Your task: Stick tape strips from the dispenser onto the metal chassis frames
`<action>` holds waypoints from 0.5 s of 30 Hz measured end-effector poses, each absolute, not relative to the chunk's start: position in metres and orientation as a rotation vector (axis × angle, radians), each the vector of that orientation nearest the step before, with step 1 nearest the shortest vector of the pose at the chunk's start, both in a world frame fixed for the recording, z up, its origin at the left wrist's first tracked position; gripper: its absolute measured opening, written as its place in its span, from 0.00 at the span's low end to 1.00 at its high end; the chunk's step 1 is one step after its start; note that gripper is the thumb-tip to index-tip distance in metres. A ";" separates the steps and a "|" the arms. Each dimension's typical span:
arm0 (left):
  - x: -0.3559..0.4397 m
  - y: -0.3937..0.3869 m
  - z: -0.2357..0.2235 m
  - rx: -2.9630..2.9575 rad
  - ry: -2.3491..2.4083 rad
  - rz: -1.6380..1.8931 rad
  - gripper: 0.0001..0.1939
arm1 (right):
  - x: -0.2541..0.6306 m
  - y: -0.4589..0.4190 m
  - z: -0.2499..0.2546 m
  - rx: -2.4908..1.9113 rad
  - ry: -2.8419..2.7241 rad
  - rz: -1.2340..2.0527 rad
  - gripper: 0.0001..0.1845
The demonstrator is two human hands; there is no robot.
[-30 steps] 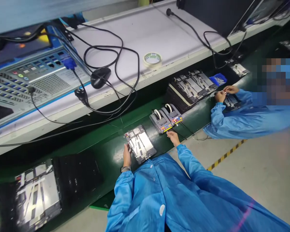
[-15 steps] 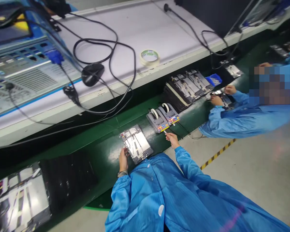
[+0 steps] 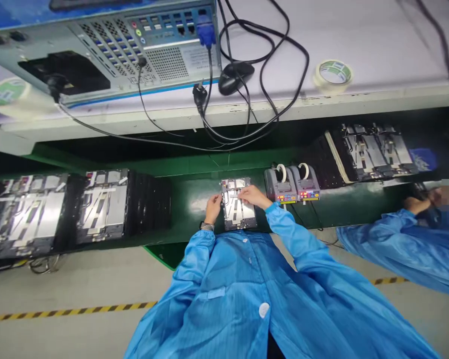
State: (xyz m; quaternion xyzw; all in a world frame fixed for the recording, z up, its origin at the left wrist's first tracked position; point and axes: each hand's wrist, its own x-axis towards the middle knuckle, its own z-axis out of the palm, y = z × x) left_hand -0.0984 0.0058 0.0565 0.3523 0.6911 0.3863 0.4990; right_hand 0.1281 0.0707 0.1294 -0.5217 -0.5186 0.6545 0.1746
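Your right hand has come across from beside the tape dispensers onto the panel, and your view is now squarely facing the bench. You are working at a glossy dark green workbench [image 3: 192,199] above a pale grey floor, with yellow-and-black hazard tape [image 3: 71,312] running across it. A silver metal device frame [image 3: 238,215] is lying near the workbench's front edge, just left of two grey tape dispensers [image 3: 292,184]. Your right hand [image 3: 252,196] is resting across the frame's upper right, fingers closed together, while your left hand [image 3: 213,208] is pressing its fingertips against the left edge; whether either is truly gripping cannot be told. The frame is showing bright flat plates crossed by dark strips. Similar frames [image 3: 105,204] are sitting in stacks along the workbench on both sides. Above, a computer case [image 3: 145,50] is trailing black cables across a white shelf [image 3: 381,50]. A co-worker's blue sleeve [image 3: 381,247] is reaching in at the right.
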 end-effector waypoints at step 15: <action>-0.096 0.013 0.055 0.809 1.675 0.975 0.16 | 0.081 0.109 0.108 -1.740 -1.823 1.693 0.06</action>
